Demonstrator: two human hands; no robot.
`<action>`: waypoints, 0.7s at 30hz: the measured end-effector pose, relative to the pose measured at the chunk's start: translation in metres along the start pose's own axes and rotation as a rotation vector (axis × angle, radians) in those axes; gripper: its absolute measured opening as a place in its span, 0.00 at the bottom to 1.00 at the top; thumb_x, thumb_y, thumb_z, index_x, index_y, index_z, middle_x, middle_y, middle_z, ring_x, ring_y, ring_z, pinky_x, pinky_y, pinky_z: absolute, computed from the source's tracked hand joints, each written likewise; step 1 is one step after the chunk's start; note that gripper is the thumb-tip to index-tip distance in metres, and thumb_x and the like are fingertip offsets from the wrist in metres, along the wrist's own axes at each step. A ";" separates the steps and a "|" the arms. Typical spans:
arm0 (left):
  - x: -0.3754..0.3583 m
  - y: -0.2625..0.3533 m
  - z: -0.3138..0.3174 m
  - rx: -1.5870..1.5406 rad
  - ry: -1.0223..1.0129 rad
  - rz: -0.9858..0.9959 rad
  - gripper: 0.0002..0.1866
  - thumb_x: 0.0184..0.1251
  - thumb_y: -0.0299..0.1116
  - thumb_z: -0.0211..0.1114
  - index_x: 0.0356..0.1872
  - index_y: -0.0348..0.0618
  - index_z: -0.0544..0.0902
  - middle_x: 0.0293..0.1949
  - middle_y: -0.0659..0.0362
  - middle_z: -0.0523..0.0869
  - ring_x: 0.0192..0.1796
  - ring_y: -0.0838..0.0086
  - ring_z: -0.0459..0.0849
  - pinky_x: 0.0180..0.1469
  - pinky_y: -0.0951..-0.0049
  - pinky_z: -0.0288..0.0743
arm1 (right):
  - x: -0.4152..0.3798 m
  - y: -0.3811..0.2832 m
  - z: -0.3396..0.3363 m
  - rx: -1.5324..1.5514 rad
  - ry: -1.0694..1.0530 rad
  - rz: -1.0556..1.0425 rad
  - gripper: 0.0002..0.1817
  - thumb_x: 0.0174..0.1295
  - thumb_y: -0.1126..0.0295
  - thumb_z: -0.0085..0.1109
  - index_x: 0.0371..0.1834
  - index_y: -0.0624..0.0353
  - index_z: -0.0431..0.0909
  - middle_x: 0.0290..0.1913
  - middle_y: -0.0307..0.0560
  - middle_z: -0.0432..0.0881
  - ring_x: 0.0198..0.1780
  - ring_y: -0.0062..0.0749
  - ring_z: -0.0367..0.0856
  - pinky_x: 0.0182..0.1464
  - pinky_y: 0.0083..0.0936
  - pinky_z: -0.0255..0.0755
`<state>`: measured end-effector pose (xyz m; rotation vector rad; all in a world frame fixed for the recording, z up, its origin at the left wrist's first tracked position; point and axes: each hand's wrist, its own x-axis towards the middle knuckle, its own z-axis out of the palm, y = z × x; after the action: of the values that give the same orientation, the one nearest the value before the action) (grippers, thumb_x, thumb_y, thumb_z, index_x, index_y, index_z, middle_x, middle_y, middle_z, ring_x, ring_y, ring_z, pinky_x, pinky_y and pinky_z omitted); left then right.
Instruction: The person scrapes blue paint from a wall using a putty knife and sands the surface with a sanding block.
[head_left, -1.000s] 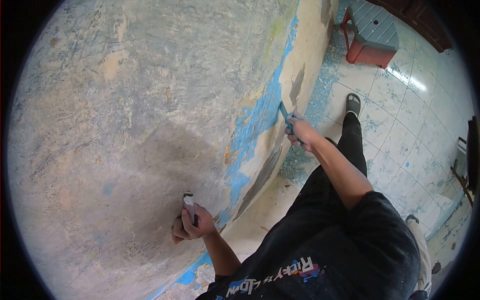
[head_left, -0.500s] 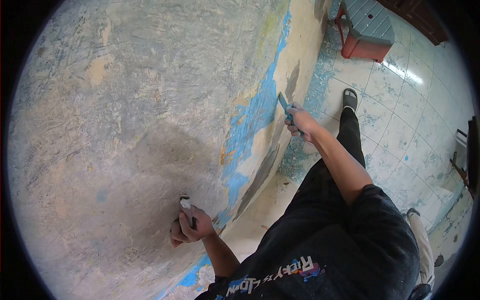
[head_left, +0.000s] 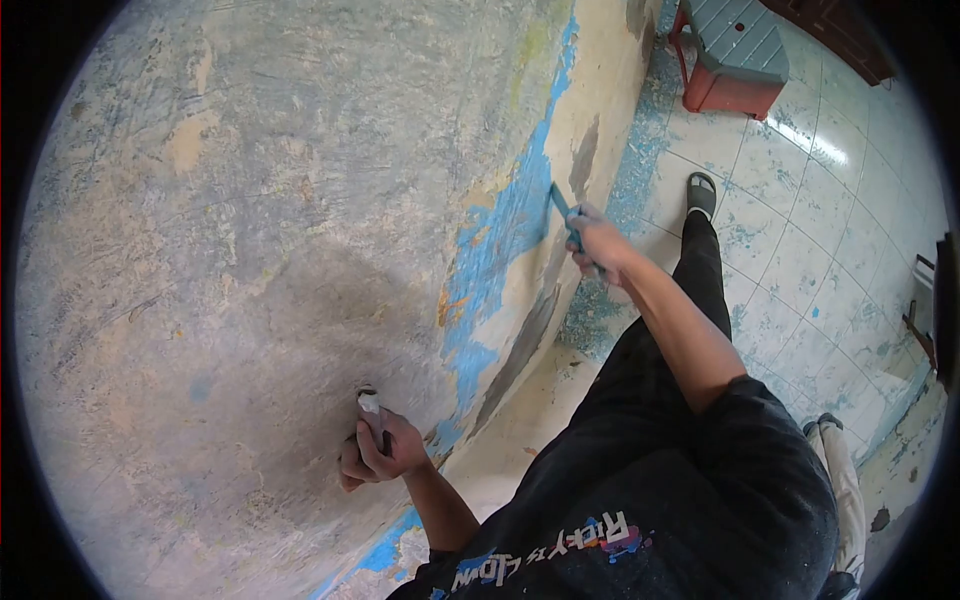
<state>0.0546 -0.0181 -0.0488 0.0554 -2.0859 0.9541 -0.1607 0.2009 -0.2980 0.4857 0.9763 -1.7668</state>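
My right hand (head_left: 598, 240) is closed round the handle of a teal scraper (head_left: 560, 203). Its tip meets the wall at the right edge of a strip of blue paint (head_left: 505, 240). Lower down and to the left, my left hand (head_left: 385, 450) grips a small tool with a whitish-grey body (head_left: 369, 403) and a dark end. That end is at or close to the bare grey wall (head_left: 250, 330); I cannot make out what kind of tool it is. Flaky, ragged edges border the blue paint, with cream and grey patches beside it.
A grey-topped red step stool (head_left: 733, 65) stands on the tiled floor (head_left: 780, 230). Blue paint flakes (head_left: 635, 180) are scattered along the wall's foot. My sandalled foot (head_left: 701, 195) is on the tiles. Another person's light trouser leg (head_left: 846, 490) shows at the lower right.
My right hand and the teal scraper have shifted slightly left, along the blue paint's edge. My left hand has barely moved. The other person's feet have changed position a little.
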 end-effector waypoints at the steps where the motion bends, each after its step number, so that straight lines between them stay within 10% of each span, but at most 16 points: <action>1: 0.001 0.001 -0.001 -0.001 -0.005 0.002 0.16 0.56 0.40 0.77 0.42 0.52 0.82 0.36 0.65 0.79 0.39 0.69 0.71 0.48 0.61 0.55 | 0.009 -0.001 -0.007 0.039 -0.004 0.026 0.09 0.74 0.62 0.41 0.50 0.52 0.63 0.30 0.41 0.67 0.20 0.20 0.61 0.18 0.23 0.56; 21: 0.007 0.008 0.006 0.004 0.011 -0.021 0.18 0.52 0.34 0.81 0.42 0.56 0.81 0.33 0.67 0.74 0.39 0.70 0.70 0.46 0.63 0.54 | 0.006 -0.002 0.002 0.052 -0.024 0.058 0.08 0.74 0.63 0.41 0.49 0.53 0.62 0.29 0.40 0.67 0.19 0.21 0.60 0.18 0.24 0.56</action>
<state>0.0436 -0.0144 -0.0505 0.0735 -2.0697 0.9442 -0.1643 0.1961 -0.3006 0.5192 0.8927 -1.7460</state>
